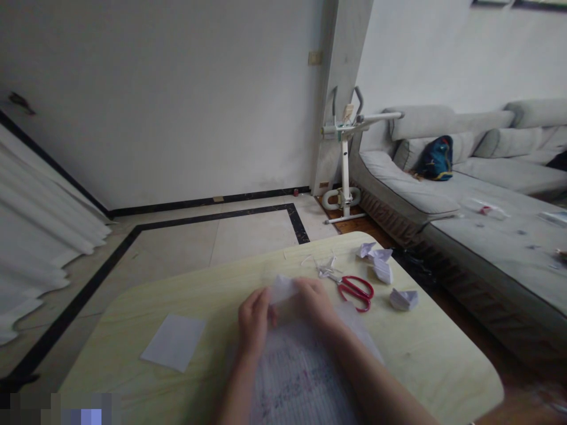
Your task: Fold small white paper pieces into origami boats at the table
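Between my two hands is a small piece of white paper (282,289), its upper part showing above the fingers. My left hand (254,319) grips its left side, fingers curled. My right hand (315,301) pinches its right side from above. Below them lies a large lined sheet with handwriting (301,378), partly covered by my forearms. Red-handled scissors (357,292) rest to the right of my right hand, with thin paper scraps (328,267) around their blades. Folded paper pieces (381,265) lie further right, another folded piece (404,299) nearer. A flat square of paper (175,342) lies to the left.
The pale wooden table (443,366) has rounded corners. Beyond it on the right stand a grey sofa (478,183) with a blue backpack (437,158) and a white exercise machine (345,159). A white curtain (44,248) hangs at the left.
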Demonstrator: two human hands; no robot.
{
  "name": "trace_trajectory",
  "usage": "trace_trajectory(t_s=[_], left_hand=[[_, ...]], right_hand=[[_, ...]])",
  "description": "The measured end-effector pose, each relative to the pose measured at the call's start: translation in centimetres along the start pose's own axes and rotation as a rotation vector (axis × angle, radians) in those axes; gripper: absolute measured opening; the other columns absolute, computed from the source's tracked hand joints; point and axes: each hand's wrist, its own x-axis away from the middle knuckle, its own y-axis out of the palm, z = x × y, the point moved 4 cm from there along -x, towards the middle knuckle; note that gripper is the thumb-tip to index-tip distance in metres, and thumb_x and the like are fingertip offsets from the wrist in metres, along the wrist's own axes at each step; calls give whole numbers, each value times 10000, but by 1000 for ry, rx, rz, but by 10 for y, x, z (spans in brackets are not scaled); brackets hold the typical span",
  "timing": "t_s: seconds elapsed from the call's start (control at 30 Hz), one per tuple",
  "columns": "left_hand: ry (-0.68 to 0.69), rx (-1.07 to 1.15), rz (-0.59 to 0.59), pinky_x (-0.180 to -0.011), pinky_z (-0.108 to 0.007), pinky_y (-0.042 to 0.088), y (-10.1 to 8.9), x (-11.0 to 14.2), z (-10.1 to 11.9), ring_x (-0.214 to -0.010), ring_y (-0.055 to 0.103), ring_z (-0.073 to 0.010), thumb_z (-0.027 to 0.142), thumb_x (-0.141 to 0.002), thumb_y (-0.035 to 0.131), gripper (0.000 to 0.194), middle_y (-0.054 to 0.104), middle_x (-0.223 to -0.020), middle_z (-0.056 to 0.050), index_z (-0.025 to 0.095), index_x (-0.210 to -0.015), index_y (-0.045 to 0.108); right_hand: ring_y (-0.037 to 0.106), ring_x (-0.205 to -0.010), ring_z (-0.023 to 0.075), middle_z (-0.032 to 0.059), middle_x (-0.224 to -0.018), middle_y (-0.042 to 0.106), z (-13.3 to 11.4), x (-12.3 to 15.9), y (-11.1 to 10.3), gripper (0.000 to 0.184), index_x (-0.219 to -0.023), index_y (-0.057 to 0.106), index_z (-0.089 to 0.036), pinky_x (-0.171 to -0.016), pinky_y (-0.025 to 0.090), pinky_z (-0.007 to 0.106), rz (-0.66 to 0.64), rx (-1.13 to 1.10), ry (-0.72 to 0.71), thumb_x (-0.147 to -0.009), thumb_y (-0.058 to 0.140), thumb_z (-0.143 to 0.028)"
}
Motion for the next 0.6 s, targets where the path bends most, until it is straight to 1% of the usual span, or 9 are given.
trace_trajectory(t_s=[0.07,0.13,0.2,0.27,0.3,0.37,0.47,0.53,0.6], left_hand=[[0,-7,7,-366,-195,364,-1,-1,-3,-366,452,-97,428,-806,555,318,509,-451,36,166,-629,590],[72,-56,39,-433,-216,430,-3,-2,-3,-457,536,-127,414,-803,566,269,599,-567,-2,166,-743,652],[258,-156,95,-593,-258,510,-4,-1,3,-677,629,-177,367,-801,585,259,676,-821,-66,170,-944,674],[489,-298,105,-799,-326,516,-1,3,10,-934,622,-223,301,-812,586,298,647,-1049,-111,183,-1077,649],[584,-374,81,-876,-357,493,2,5,12,-1025,593,-233,271,-825,573,298,623,-1114,-119,190,-1103,643],[702,-506,-4,-964,-398,450,10,8,11,-1131,544,-235,225,-854,538,296,589,-1191,-118,207,-1134,634],[772,-590,-99,-996,-402,438,16,10,5,-1198,506,-221,184,-884,493,344,544,-1280,-114,212,-1217,577],[783,-594,-106,-1008,-398,433,16,9,3,-1220,490,-217,172,-889,483,369,533,-1300,-119,199,-1252,542],[781,-583,-96,-1007,-393,437,15,8,1,-1214,498,-217,173,-887,485,359,549,-1282,-121,187,-1241,543]], right_hand=[[398,-492,120,-15,-511,432,-2,0,1,362,-553,544,-164,-467,285,232,8,49,-17,-814,470,-405],[403,-501,117,-15,-519,436,-4,0,0,348,-550,534,-161,-467,284,228,32,87,-42,-812,460,-379],[409,-512,116,-13,-524,440,-6,0,0,343,-546,522,-161,-468,285,224,68,110,-62,-814,446,-360],[410,-519,116,-15,-521,437,-8,0,-1,334,-544,506,-162,-472,288,222,101,137,-81,-814,439,-347],[409,-521,115,-16,-519,433,-8,0,-1,330,-543,498,-162,-475,290,221,111,150,-90,-812,438,-343],[403,-526,112,-20,-521,425,-10,0,-1,324,-543,484,-162,-479,293,219,110,166,-110,-811,442,-340],[392,-534,107,-26,-536,412,-9,1,1,318,-551,465,-163,-478,295,215,87,164,-132,-812,459,-344],[391,-541,104,-28,-548,411,-8,1,2,321,-557,460,-162,-479,297,213,71,171,-148,-821,462,-344],[390,-544,101,-31,-552,406,-6,1,3,330,-555,454,-163,-480,297,210,70,196,-164,-826,476,-350]])
